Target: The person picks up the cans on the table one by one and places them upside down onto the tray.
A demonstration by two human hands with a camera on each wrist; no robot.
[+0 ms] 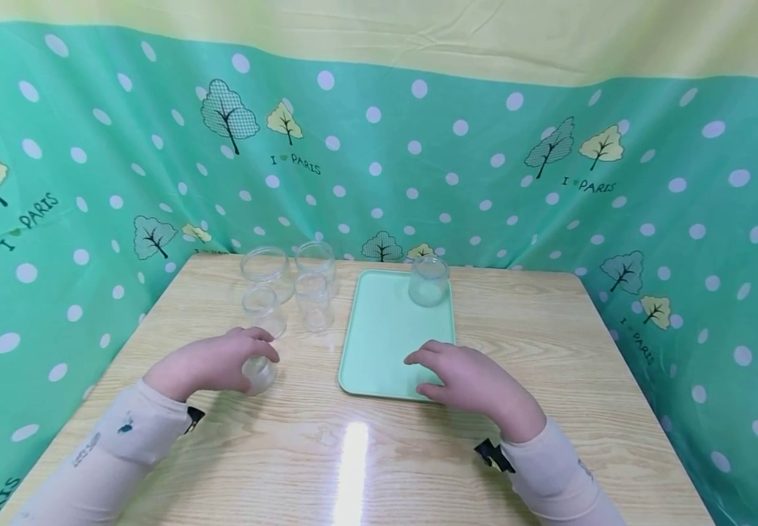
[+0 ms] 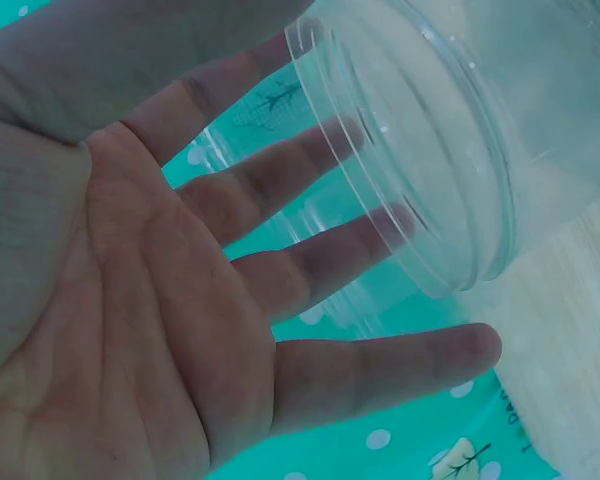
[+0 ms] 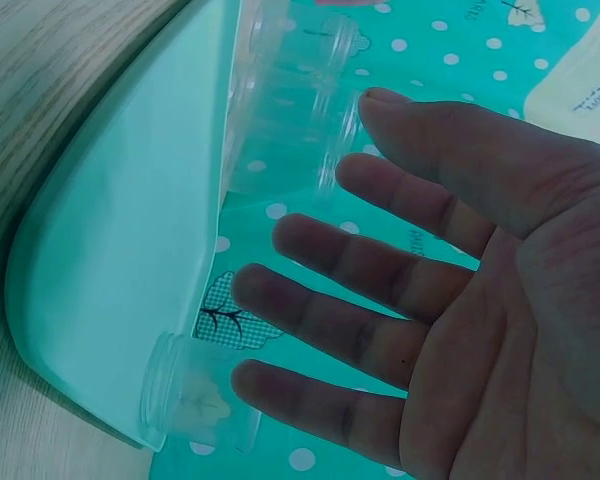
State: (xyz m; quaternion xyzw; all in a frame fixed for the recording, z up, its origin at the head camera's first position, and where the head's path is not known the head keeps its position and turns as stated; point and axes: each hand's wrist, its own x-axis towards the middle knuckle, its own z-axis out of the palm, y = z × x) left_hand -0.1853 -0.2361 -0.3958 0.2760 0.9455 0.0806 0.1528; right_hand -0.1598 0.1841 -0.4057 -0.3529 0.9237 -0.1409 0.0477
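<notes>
My left hand [image 1: 217, 361] has its thumb and fingers around the top of a small clear plastic jar [image 1: 259, 375] at the left front of the table. The jar's ridged rim [image 2: 390, 150] lies between thumb and fingers in the left wrist view, the fingers showing through the clear wall. My right hand [image 1: 467, 376] hovers by the near right corner of a pale green tray [image 1: 379, 336], fingers spread, holding nothing. On the tray's far right corner stands another clear jar [image 1: 428, 283], seen also in the right wrist view [image 3: 195, 390].
Several clear containers stand left of the tray: a wide jar [image 1: 267, 267], a tall one [image 1: 316, 259], a narrow one [image 1: 313, 303] and a short one [image 1: 263, 310]. A green dotted curtain [image 1: 379, 146] encloses the wooden table [image 1: 536, 329] at the back and sides.
</notes>
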